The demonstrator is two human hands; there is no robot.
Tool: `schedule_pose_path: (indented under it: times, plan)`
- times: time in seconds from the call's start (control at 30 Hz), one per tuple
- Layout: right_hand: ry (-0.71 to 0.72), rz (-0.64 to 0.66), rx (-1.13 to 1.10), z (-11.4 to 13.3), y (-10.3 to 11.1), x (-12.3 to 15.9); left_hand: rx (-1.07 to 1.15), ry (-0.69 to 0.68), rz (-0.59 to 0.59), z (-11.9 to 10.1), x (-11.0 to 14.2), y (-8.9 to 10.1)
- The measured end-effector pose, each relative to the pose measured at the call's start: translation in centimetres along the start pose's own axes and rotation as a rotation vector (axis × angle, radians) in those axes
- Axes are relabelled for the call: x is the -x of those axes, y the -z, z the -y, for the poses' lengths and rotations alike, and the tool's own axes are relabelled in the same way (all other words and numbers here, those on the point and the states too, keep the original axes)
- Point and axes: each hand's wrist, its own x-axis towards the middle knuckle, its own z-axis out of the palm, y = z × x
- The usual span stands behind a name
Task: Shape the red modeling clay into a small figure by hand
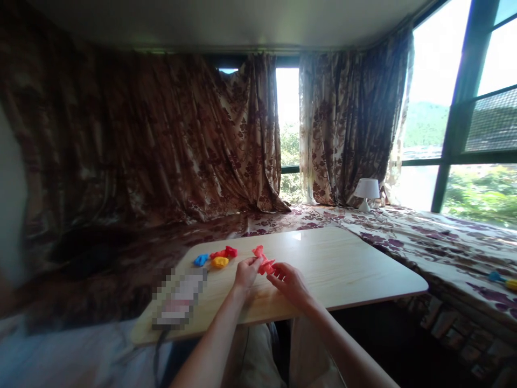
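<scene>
- Coral-red crumpled piece (266, 265), between both hands over the table (355, 269): it could slip or tear, I judge, if uneven pulling strains its thin-looking folds.
- Right hand (290, 281): fingers slightly apart, curled at its lower edge; whether they grip, I cannot tell.
- Left hand (245, 271): thumb and fingers pinched on it.
- Farther left: yellow piece (219, 262), blue piece (201, 260).

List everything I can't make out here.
All in the head view:
Held red piece: part hidden by the left hand.
Right hand: contact with that piece too small to judge.
Item on the table, left side: masked by pixelation.
Yellow thing, far right: cut off by the picture's edge.
Blue piece: too small to tell its material.
</scene>
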Motion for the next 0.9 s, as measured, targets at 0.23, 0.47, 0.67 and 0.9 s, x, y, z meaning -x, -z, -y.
schedule_pose_path:
  times: [0.23, 0.47, 0.67, 0.9]
  plan:
    - [-0.007, -0.021, -0.014, 0.4, 0.3, 0.1, -0.002, 0.017, 0.055, -0.6, 0.1, -0.4]
    - [-0.095, -0.169, -0.061, 0.2, 0.9, 0.1, -0.016, 0.005, 0.034, -0.8, 0.2, 0.8]
    - [-0.275, -0.185, -0.12, -1.7, 0.4, -0.2, -0.249, -0.265, 0.05, 0.9, 1.9, 0.9]
    - [-0.081, -0.086, -0.018, -1.1, 0.2, -0.1, -0.427, -0.357, 0.049, 1.3, 2.4, 1.1]
